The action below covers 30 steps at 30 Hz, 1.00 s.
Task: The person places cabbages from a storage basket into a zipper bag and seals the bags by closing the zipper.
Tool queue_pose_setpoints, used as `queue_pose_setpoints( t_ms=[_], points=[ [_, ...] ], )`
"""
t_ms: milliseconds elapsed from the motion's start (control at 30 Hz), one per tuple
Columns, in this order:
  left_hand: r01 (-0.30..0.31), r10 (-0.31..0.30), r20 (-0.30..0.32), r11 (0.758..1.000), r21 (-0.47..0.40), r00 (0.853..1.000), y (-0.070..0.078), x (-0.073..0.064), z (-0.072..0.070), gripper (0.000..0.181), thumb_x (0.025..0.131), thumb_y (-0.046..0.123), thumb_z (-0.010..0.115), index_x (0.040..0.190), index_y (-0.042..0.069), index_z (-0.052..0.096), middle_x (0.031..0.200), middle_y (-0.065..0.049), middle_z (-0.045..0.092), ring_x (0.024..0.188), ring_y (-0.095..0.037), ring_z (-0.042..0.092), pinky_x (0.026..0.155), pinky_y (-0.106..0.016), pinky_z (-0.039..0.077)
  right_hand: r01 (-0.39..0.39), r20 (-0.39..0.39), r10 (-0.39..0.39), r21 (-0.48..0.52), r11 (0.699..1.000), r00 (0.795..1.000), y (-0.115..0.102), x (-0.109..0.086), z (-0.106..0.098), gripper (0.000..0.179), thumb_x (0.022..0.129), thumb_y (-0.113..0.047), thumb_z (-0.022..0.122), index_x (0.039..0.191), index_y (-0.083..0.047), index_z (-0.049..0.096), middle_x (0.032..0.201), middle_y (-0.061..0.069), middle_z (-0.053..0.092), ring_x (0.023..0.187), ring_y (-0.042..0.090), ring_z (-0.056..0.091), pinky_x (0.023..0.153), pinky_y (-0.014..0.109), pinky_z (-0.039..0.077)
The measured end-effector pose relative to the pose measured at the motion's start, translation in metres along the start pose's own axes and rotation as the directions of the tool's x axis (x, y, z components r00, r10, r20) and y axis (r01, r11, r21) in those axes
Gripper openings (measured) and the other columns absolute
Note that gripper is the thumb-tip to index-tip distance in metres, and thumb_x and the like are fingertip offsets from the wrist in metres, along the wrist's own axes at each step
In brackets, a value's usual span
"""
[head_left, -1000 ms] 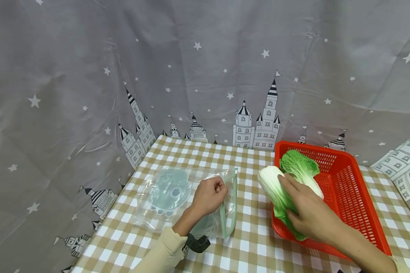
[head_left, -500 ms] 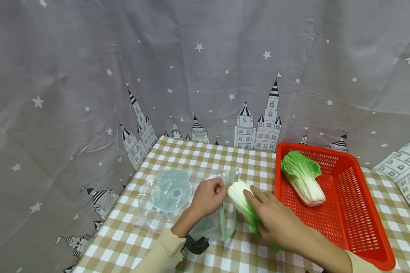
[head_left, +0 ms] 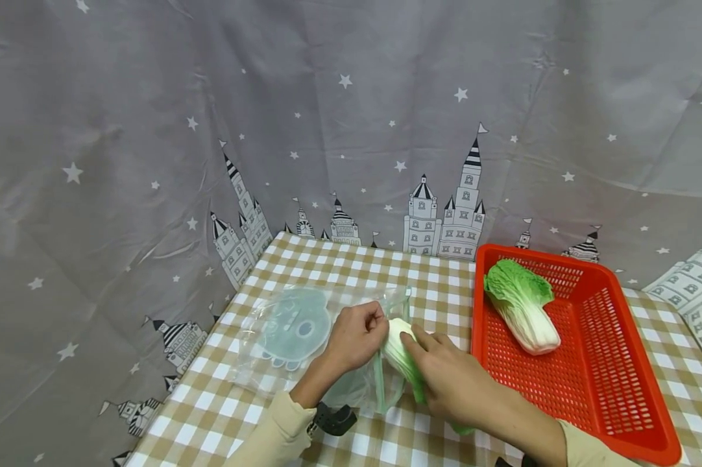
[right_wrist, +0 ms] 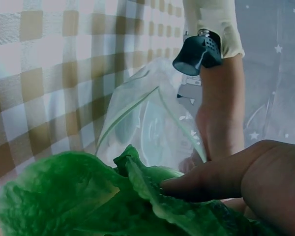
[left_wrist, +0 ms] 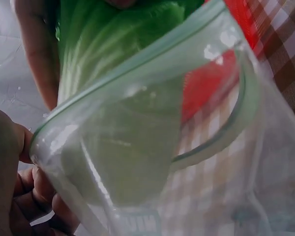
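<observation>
My left hand [head_left: 357, 334] pinches the green zip edge of a clear plastic zip bag [head_left: 252, 357], which lies on the table with its mouth facing right. A pale green cartoon figure is printed on the bag. In my right hand [head_left: 453, 379] is a napa cabbage [head_left: 399, 353], gripped from above, its white base pointing left at the bag's mouth. Through the bag's plastic in the left wrist view, the lower part of the cabbage [left_wrist: 118, 54] shows behind the green zip strip. Its leafy green end [right_wrist: 64, 191] spreads below the thumb in the right wrist view.
A red plastic basket [head_left: 643, 363] stands on the right, holding another napa cabbage [head_left: 523, 308]. The table has a brown and white checked cloth [head_left: 327, 259]. Behind it hangs a grey curtain [head_left: 351, 130] printed with castles and stars.
My right hand has lifted one cabbage out of the basket and carried it left to the bag's mouth. My left hand has stayed at the bag's edge.
</observation>
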<state>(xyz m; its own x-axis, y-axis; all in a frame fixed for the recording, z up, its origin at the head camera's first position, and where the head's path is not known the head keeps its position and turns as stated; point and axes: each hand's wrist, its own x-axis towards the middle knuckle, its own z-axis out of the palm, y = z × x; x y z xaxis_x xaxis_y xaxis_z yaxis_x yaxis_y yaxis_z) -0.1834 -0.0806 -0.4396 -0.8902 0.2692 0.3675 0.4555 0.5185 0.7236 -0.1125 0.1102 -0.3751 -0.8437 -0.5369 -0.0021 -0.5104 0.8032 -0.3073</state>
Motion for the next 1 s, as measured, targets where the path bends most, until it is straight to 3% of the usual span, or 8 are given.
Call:
queue_pose_setpoints(
  t_ms=[200, 300, 500, 700, 800, 900, 1000],
  points=[
    [-0.012, 0.012, 0.024, 1.0, -0.001, 1.0, 0.005, -0.001, -0.001, 0.02, 0.082, 0.011, 0.056, 0.066, 0.022, 0.053, 0.051, 0.014, 0.041, 0.045, -0.004, 0.037, 0.044, -0.023, 0.031, -0.011, 0.032, 0.01, 0.045, 0.999, 0.999, 0.0, 0.011, 0.005, 0.08, 0.068, 0.0, 0.072, 0.144, 0.001, 0.045, 0.145, 0.024, 0.044, 0.122, 0.044, 0.048, 0.08, 0.058, 0.051],
    [-0.023, 0.023, 0.022, 1.0, 0.009, 1.0, 0.008, 0.0, -0.001, 0.02, 0.082, 0.012, 0.057, 0.066, 0.023, 0.054, 0.052, 0.014, 0.042, 0.047, -0.003, 0.039, 0.046, -0.022, 0.032, -0.007, 0.049, 0.004, 0.077, 0.997, 0.999, 0.002, 0.017, 0.008, 0.082, 0.067, 0.002, 0.069, 0.145, 0.003, 0.043, 0.147, 0.024, 0.041, 0.124, 0.045, 0.048, 0.088, 0.057, 0.048],
    [-0.052, 0.051, 0.038, 0.998, 0.026, 0.998, 0.012, 0.001, 0.0, 0.02, 0.081, 0.012, 0.057, 0.066, 0.023, 0.053, 0.053, 0.015, 0.042, 0.047, -0.002, 0.04, 0.046, -0.021, 0.033, 0.075, 0.016, -0.078, 0.13, 0.989, 0.997, 0.01, 0.027, 0.017, 0.078, 0.068, 0.003, 0.068, 0.141, 0.009, 0.042, 0.144, 0.028, 0.042, 0.123, 0.043, 0.05, 0.1, 0.05, 0.042],
    [-0.063, 0.061, 0.037, 0.997, 0.033, 0.997, 0.012, 0.001, 0.001, 0.02, 0.08, 0.011, 0.058, 0.065, 0.022, 0.053, 0.052, 0.015, 0.042, 0.047, -0.002, 0.039, 0.046, -0.021, 0.033, 0.11, -0.056, -0.103, 0.139, 0.984, 0.993, 0.017, 0.036, 0.029, 0.071, 0.068, 0.001, 0.069, 0.135, 0.01, 0.048, 0.14, 0.031, 0.045, 0.119, 0.043, 0.053, 0.098, 0.05, 0.044],
    [-0.063, 0.061, 0.044, 0.997, 0.039, 0.997, 0.012, 0.001, 0.002, 0.019, 0.08, 0.011, 0.058, 0.065, 0.022, 0.053, 0.053, 0.015, 0.043, 0.048, -0.002, 0.04, 0.047, -0.021, 0.034, 0.098, -0.078, -0.087, 0.156, 0.983, 0.993, 0.019, 0.04, 0.034, 0.064, 0.07, -0.001, 0.072, 0.13, 0.006, 0.052, 0.134, 0.026, 0.051, 0.113, 0.039, 0.057, 0.095, 0.048, 0.047],
    [-0.062, 0.059, 0.056, 0.997, 0.049, 0.997, 0.013, 0.001, 0.002, 0.019, 0.081, 0.013, 0.058, 0.066, 0.022, 0.053, 0.053, 0.015, 0.044, 0.048, -0.002, 0.041, 0.047, -0.021, 0.035, 0.075, -0.088, -0.058, 0.213, 0.974, 0.994, 0.022, 0.043, 0.039, 0.054, 0.071, -0.003, 0.074, 0.122, 0.002, 0.057, 0.117, 0.015, 0.06, 0.099, 0.028, 0.06, 0.085, 0.044, 0.05],
    [-0.071, 0.067, 0.067, 0.996, 0.058, 0.995, 0.014, 0.0, 0.003, 0.019, 0.082, 0.013, 0.058, 0.066, 0.022, 0.053, 0.054, 0.014, 0.044, 0.048, -0.003, 0.041, 0.048, -0.021, 0.035, 0.03, -0.092, -0.004, 0.283, 0.959, 0.996, 0.023, 0.045, 0.043, 0.043, 0.072, -0.005, 0.075, 0.112, -0.002, 0.06, 0.098, 0.004, 0.06, 0.086, 0.019, 0.056, 0.076, 0.041, 0.049]
  ],
)
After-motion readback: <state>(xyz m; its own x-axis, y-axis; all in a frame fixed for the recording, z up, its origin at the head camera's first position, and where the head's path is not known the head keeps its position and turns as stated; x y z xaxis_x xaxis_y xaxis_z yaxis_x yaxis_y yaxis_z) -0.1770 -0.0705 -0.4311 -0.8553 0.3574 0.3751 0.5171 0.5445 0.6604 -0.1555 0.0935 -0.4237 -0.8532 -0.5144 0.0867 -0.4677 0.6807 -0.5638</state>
